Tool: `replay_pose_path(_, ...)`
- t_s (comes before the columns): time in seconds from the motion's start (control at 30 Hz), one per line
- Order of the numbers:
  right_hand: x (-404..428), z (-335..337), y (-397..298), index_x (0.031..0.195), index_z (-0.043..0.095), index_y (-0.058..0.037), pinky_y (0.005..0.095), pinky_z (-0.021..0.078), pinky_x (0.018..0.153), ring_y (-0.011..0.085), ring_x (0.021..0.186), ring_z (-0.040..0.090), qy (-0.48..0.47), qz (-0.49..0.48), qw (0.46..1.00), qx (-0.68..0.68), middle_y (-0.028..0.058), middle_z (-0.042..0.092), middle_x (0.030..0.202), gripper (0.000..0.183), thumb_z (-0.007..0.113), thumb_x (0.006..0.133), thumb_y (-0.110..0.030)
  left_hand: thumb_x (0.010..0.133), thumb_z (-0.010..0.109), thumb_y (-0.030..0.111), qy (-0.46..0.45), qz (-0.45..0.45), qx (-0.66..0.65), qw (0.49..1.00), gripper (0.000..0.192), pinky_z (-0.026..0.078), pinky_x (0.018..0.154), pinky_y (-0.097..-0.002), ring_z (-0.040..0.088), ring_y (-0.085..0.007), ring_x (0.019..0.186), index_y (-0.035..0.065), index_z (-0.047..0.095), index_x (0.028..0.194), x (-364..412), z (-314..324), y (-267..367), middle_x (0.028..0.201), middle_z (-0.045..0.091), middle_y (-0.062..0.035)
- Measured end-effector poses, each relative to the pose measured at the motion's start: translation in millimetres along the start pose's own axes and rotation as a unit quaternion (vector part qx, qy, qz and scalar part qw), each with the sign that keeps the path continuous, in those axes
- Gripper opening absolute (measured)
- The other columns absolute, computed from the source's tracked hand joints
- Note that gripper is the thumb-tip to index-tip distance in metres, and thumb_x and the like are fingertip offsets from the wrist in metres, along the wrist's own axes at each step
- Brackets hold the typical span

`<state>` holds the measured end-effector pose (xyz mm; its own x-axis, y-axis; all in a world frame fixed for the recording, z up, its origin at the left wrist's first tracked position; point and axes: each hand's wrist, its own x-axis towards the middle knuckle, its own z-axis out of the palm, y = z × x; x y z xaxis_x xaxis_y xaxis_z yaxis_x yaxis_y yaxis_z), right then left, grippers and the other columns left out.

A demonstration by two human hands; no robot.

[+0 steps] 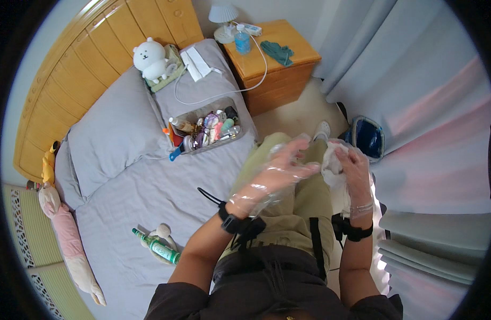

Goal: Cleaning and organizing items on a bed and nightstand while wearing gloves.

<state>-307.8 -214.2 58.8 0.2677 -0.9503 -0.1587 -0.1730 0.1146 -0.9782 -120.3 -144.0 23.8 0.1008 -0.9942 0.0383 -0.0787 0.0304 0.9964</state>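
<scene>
Both of my hands wear clear, thin plastic gloves. My left hand (281, 166) is over my lap with the fingers apart and nothing between them. My right hand (354, 168) grips a crumpled white tissue or cloth (332, 163), close beside the left fingertips. Just past the right hand, a blue-lined waste bin (367, 136) stands on the floor. To the left of my hands, a clear plastic bin (201, 150) on the bed holds bottles, small toiletries and other items. Black straps with small devices circle both wrists.
A wooden nightstand (261, 80) carries a lamp (223, 14), a blue bottle (242, 42) and a dark green cloth (277, 53). A white cable (217, 97) trails onto the bed. A green bottle (161, 250), a white plush bear (150, 58) and a long plush toy (67, 240) lie around. Curtains (421, 120) hang at right.
</scene>
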Motion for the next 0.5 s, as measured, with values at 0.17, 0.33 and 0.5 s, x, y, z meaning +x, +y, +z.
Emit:
replay_pose_path(0.17,41,-3,2,0.1,0.071,-0.0033,0.0225,0.0346,0.055,0.0047,0.063,0.042,0.0,-0.058,0.995,-0.078,-0.0037,0.051,0.07,0.026,0.066,0.088,-0.026,0.088,0.065,0.022,-0.153,-0.133,-0.199,0.959,0.041,0.048,0.076,-0.0286,0.059,-0.0145,0.089,0.0019,0.052,0.122,63,49,-18,0.103,0.062,-0.0051)
replay_pose_path(0.33,125,-41,36,0.096,0.069,-0.0009,0.0196,0.0375,0.061,0.004,0.067,0.047,-0.026,0.013,0.987,-0.159,-0.0028,0.056,0.076,0.022,0.062,0.09,-0.021,0.092,0.059,0.02,-0.087,-0.208,-0.304,0.926,0.031,0.048,0.067,-0.0256,0.059,-0.0123,0.083,0.0031,0.053,0.117,103,61,-44,0.103,0.061,-0.0043)
replay_pose_path(0.5,258,-40,134,0.106,0.066,-0.0007,0.02,0.0402,0.064,0.0055,0.073,0.048,-0.083,0.113,0.984,-0.113,-0.0019,0.057,0.081,0.027,0.06,0.09,-0.022,0.093,0.054,0.015,0.115,-0.328,-0.461,0.817,0.027,0.047,0.07,-0.0263,0.058,-0.0119,0.085,0.0032,0.051,0.118,137,29,-86,0.102,0.062,-0.0047)
